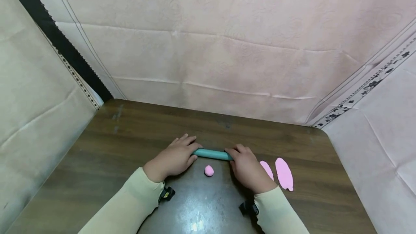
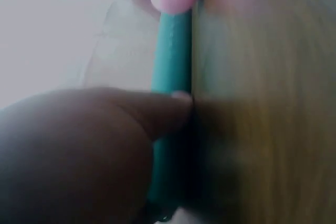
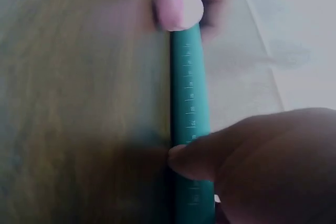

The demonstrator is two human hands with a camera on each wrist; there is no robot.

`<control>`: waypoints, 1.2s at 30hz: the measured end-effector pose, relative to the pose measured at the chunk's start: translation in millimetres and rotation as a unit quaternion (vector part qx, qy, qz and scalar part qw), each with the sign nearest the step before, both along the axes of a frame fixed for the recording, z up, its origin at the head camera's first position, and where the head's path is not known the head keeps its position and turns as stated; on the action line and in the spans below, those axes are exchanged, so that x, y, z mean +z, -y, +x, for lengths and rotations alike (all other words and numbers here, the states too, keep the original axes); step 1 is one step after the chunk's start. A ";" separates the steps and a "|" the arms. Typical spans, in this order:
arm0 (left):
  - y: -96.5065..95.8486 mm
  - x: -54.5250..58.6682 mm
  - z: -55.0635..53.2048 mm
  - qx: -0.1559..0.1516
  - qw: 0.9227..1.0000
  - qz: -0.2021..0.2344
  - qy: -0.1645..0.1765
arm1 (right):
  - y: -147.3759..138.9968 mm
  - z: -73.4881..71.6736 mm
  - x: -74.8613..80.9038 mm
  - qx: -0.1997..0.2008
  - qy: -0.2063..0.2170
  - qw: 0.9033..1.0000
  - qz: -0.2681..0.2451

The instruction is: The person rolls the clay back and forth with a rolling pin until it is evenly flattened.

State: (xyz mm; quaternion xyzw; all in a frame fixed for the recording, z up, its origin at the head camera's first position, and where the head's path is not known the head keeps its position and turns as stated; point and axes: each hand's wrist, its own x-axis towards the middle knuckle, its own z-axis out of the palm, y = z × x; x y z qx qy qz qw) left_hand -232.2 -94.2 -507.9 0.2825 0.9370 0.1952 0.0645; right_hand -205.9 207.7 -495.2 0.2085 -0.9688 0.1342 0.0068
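Note:
A teal rolling pin point(image 1: 212, 154) with white ruler marks lies crosswise low over the table. My left hand point(image 1: 177, 156) holds its left end, the thumb on the near side and the fingers reaching over to the far side. At the other end my right hand point(image 1: 248, 167) grips it the same way; in the right wrist view the thumb point(image 3: 184, 160) lies across the marked scale. A small pink ball of clay point(image 1: 209, 170) sits on the table just on the near side of the pin, between the two hands.
Two flat, elongated pink clay pieces lie right of my right hand; one piece point(image 1: 284, 174) shows whole, the other point(image 1: 267, 169) is partly covered by that hand. The brown wooden table point(image 1: 130, 133) ends at pale cloth walls point(image 1: 211, 64) behind and at both sides.

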 end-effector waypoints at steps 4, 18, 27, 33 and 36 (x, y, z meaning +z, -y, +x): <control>-5.4 6.0 4.7 -0.005 0.999 -0.020 -0.044 | 5.2 0.2 0.6 -0.002 -0.014 1.000 -0.006; -9.1 18.4 64.2 0.019 0.983 -0.065 -0.170 | 31.5 39.2 11.7 0.030 -0.101 0.994 0.030; -1.7 6.4 50.5 0.008 0.994 -0.026 -0.103 | 33.9 33.1 0.3 0.070 -0.115 0.990 0.047; -4.5 8.4 45.2 0.013 0.999 -0.029 -0.007 | 32.8 36.3 0.1 0.087 -0.071 0.992 0.055; -4.8 7.6 47.7 0.004 0.999 -0.030 0.018 | 32.7 40.3 -2.0 0.082 -0.026 0.994 0.063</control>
